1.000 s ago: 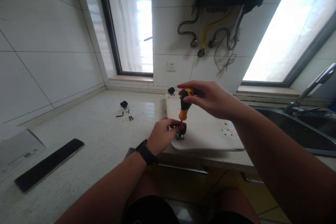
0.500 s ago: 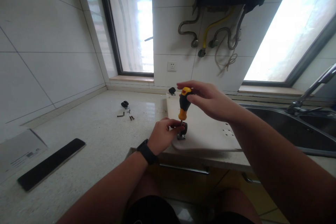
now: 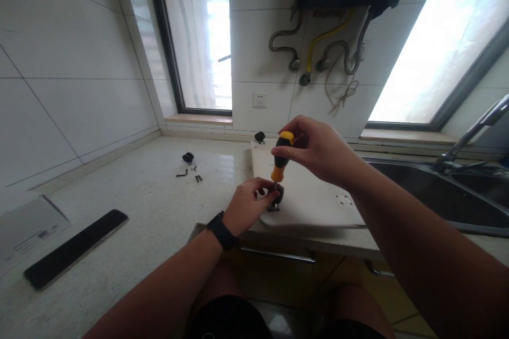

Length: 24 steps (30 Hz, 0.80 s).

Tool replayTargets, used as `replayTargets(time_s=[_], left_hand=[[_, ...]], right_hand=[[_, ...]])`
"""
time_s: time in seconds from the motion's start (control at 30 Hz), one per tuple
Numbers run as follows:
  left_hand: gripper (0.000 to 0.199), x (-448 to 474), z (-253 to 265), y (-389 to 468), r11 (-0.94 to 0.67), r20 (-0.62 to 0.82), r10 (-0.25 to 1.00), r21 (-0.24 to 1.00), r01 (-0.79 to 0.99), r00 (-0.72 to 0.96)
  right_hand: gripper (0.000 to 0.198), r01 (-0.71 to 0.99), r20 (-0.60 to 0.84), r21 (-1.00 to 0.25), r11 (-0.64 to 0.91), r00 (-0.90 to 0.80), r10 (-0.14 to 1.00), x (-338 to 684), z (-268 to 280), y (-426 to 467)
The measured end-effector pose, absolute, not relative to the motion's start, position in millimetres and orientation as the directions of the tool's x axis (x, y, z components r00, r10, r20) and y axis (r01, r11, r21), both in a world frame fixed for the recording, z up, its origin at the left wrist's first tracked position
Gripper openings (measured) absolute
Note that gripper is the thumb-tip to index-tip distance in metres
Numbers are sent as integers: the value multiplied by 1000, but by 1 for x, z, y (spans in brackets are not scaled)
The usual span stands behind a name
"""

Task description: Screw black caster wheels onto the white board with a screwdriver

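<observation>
A screwdriver (image 3: 282, 154) with a yellow and black handle stands nearly upright, its tip pointing down. My right hand (image 3: 314, 151) is closed around the handle from the right side. Just below, my left hand (image 3: 250, 201) pinches at a small black caster wheel (image 3: 278, 197) beside the screwdriver's shaft; the fingertips hide the screwdriver's tip. The caster's metal plate sits on the near left corner of a white board (image 3: 310, 206), which lies on the counter. Another caster (image 3: 260, 137) stands at the board's far left corner.
On the counter (image 3: 159, 233) to the left lie a loose caster (image 3: 188, 158), several small screws (image 3: 198, 178), a long black strip (image 3: 77, 246) and a white box (image 3: 34, 228). A sink (image 3: 417, 185) with a faucet (image 3: 451, 156) is at the right.
My right hand has turned on the screwdriver handle, fingers curling further round it and the handle's top rotating. My left hand stays at the caster.
</observation>
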<state>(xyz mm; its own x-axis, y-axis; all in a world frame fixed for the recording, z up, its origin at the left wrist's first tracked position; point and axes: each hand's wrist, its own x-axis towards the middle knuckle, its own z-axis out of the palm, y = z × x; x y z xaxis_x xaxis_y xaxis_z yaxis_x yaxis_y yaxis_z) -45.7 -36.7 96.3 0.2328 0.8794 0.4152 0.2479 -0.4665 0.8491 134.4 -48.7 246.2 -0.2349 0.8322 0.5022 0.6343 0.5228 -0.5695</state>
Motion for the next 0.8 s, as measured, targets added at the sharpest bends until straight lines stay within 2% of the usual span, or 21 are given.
replayTargets(time_s=[0.1,0.23,0.33,0.43,0.5,0.57,0.6,0.7,0.8], left_hand=[[19,-45,96,-37,-427,388,900,877,219,200],[15,-45,96,-36,-422,385,903,878,226,190],[17,-46,96,-36,-448,405,890,862,236,209],[21,-46,86,-33,-532,494,845,817,224,206],[29,-45,71,-29,-512,509,857,825,239,77],[33,-42,50,-25,-366,401,909,900,238,-118],[34,-41,40,-24,-298,338,928,926,231,-157],[39,-38,16,-23,-181,209,971,961,209,-116],[51,-38,12,-26,-145,149,989,970,197,-7]], right_hand=[[43,639,500,-558,530,-252,829,134,248,-52],[48,451,429,-626,636,-481,764,139,251,-53],[48,361,372,-690,627,-567,735,140,253,-52],[41,392,366,-708,587,-508,780,138,254,-50],[39,434,392,-693,576,-444,806,136,254,-49],[40,484,420,-665,568,-386,821,134,254,-49],[42,511,431,-650,562,-361,827,132,254,-49],[47,600,453,-606,522,-279,847,128,252,-52],[50,676,484,-559,479,-203,851,122,249,-56]])
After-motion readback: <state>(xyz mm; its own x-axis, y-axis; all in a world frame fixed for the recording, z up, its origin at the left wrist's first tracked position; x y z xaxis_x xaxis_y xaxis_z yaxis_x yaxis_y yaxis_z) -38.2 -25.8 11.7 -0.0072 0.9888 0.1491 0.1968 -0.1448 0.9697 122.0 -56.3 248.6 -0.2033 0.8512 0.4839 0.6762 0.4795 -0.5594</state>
